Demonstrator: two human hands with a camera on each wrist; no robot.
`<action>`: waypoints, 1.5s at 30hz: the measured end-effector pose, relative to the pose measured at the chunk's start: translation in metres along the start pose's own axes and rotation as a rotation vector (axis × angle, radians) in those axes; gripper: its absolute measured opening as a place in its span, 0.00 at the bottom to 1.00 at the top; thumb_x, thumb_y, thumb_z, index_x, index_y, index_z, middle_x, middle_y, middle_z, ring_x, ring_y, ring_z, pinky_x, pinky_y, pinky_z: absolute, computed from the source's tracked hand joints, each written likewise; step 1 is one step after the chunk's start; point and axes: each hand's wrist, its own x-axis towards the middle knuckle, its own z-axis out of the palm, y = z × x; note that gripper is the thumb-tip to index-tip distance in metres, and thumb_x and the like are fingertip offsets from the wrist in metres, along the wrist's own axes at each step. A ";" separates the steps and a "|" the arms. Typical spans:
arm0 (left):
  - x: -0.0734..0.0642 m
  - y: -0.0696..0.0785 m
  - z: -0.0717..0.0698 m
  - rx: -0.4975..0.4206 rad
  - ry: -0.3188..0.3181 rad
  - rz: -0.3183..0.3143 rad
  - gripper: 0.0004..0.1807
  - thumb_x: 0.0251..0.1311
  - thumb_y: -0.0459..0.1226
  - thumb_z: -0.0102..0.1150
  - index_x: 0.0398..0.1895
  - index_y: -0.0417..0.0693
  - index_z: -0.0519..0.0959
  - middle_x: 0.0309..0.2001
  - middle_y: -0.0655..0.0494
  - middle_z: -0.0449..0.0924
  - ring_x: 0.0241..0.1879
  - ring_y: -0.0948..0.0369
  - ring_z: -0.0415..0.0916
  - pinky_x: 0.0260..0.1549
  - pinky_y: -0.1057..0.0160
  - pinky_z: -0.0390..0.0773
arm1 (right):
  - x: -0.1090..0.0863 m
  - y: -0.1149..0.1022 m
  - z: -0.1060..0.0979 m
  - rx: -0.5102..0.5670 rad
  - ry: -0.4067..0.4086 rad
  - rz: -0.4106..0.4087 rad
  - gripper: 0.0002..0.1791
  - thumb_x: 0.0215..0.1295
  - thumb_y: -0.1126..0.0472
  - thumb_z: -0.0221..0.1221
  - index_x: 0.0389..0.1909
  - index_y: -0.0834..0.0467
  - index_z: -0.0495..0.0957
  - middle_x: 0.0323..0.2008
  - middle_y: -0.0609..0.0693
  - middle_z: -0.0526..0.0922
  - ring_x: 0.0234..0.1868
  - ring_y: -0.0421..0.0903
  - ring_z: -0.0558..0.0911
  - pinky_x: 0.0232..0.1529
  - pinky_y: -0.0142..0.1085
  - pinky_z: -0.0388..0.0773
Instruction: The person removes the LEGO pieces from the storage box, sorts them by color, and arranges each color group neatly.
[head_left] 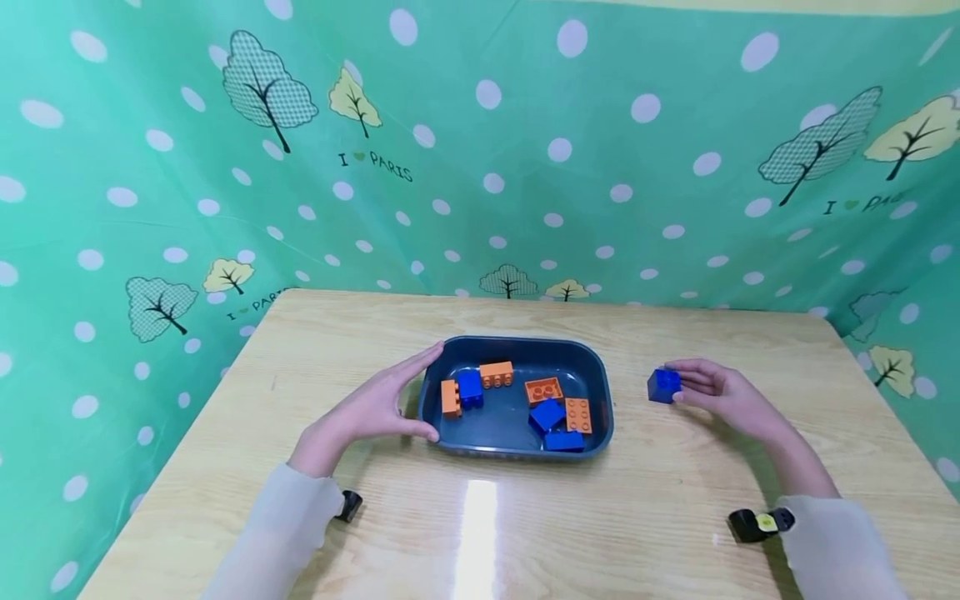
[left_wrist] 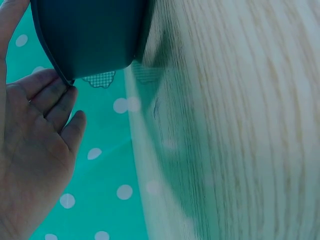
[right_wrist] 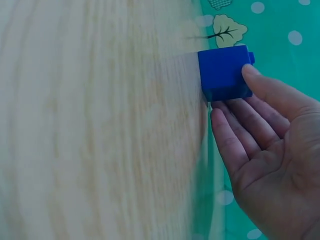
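A dark blue plastic tray (head_left: pixel 517 452) stands on the table in the head view, with several orange and blue toy bricks in it. My left hand (head_left: pixel 367 408) spans the tray's left end, thumb at the near corner and fingers at the far one. In the left wrist view, fingertips (left_wrist: pixel 62 95) touch the tray's rim. To the right of the tray, my right hand (head_left: pixel 731 400) pinches a blue toy brick (head_left: pixel 663 386) between thumb and fingers. That brick (right_wrist: pixel 225 72) shows its smooth side in the right wrist view, studs toward the thumb. Whether it touches the table I cannot tell.
Inside the tray, an orange brick (head_left: pixel 450 398) and a blue brick (head_left: pixel 470 388) lie at the left; a bunch including a blue brick (head_left: pixel 564 441) lies at the right. Behind the wooden table (head_left: pixel 637 517) hangs a green dotted cloth (head_left: pixel 525 167).
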 end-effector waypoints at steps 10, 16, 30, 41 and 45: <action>-0.002 0.001 0.001 -0.004 0.015 -0.011 0.65 0.41 0.55 0.79 0.81 0.59 0.48 0.81 0.56 0.47 0.79 0.47 0.50 0.72 0.37 0.60 | 0.001 0.000 -0.007 0.034 0.003 -0.099 0.30 0.71 0.65 0.58 0.68 0.74 0.62 0.65 0.59 0.76 0.58 0.21 0.75 0.56 0.17 0.74; -0.004 0.002 0.000 -0.009 0.017 -0.012 0.65 0.41 0.54 0.80 0.81 0.58 0.48 0.81 0.56 0.47 0.79 0.47 0.50 0.72 0.37 0.60 | 0.001 -0.003 -0.009 0.063 0.007 -0.106 0.30 0.71 0.66 0.58 0.68 0.74 0.62 0.63 0.46 0.79 0.58 0.23 0.76 0.55 0.18 0.75; -0.005 0.001 0.000 -0.005 0.019 -0.008 0.65 0.42 0.54 0.79 0.81 0.58 0.48 0.81 0.56 0.47 0.79 0.47 0.50 0.72 0.36 0.60 | 0.001 -0.019 -0.010 0.091 0.020 -0.152 0.27 0.72 0.69 0.56 0.67 0.76 0.63 0.59 0.34 0.80 0.58 0.27 0.79 0.54 0.20 0.78; -0.003 0.002 0.001 -0.003 0.015 -0.013 0.65 0.42 0.54 0.79 0.81 0.61 0.47 0.81 0.56 0.47 0.79 0.47 0.50 0.72 0.37 0.59 | 0.004 -0.039 -0.002 0.007 0.069 -0.147 0.24 0.72 0.65 0.57 0.65 0.70 0.69 0.57 0.36 0.82 0.56 0.28 0.80 0.52 0.20 0.78; -0.003 0.001 0.001 0.001 0.012 -0.013 0.65 0.42 0.54 0.79 0.81 0.62 0.47 0.81 0.56 0.47 0.79 0.47 0.50 0.72 0.37 0.59 | 0.006 -0.044 0.003 0.040 0.059 -0.173 0.24 0.71 0.67 0.57 0.64 0.72 0.68 0.58 0.37 0.81 0.56 0.28 0.80 0.53 0.22 0.80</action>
